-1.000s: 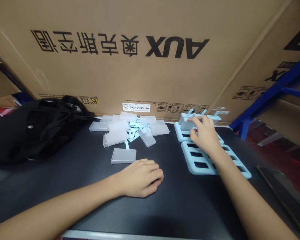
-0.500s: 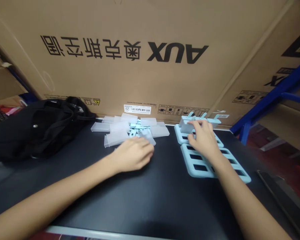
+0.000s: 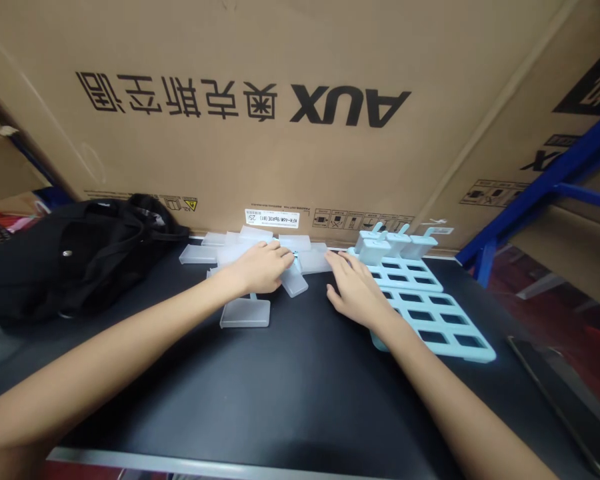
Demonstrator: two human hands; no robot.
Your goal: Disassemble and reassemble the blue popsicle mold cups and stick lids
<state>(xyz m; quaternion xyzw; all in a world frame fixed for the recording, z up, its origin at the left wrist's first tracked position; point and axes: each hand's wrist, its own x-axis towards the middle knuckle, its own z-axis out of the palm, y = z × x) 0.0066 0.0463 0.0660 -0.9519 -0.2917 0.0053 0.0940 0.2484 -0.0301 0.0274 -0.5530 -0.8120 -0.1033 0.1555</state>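
We note four cases [image 3: 373, 253] upright in far blue rack [image 3: 409, 274] | left of rack: translucent cases [image 3: 245, 313] heaped, left hand [image 3: 263, 268] over them, grip we cannot tell | just left of rack: right hand [image 3: 355, 290], fingers loosely apart

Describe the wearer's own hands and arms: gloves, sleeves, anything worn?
Left hand and right hand are ungloved. Left forearm and right forearm show no sleeves, watch, bracelet or cables. No rings or markings visible.
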